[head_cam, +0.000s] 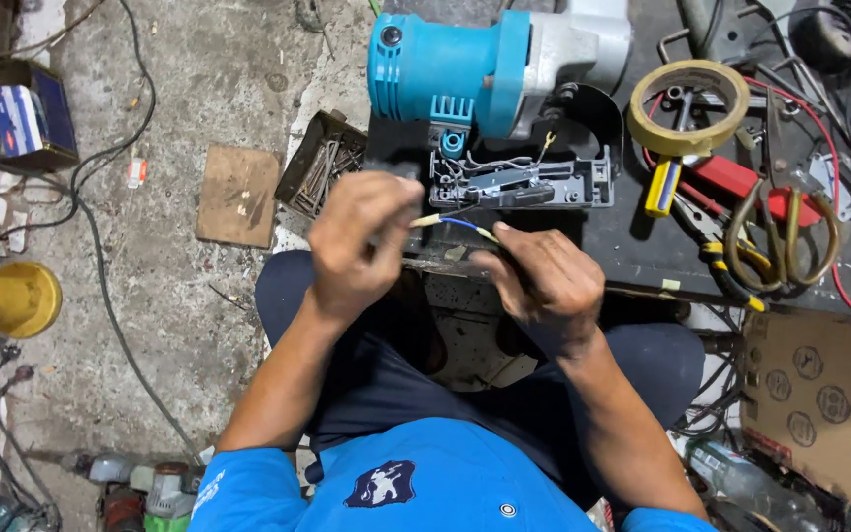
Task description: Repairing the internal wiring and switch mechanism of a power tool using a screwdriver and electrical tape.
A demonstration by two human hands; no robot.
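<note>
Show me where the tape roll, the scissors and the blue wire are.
tape roll (645, 126): head view, on its left rim.
scissors (744, 225): head view, on the left handle loop.
blue wire (461, 225): head view, mid-length between the hands.

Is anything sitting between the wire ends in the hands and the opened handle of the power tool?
Nothing visible does. The left hand and right hand pinch the wire ends just in front of the opened handle; only the tool's own loose wires lie in that short gap.

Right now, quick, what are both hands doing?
Left hand: closed, pinching one end of the thin blue wire.
Right hand: closed, pinching the other end of the wire.
</note>
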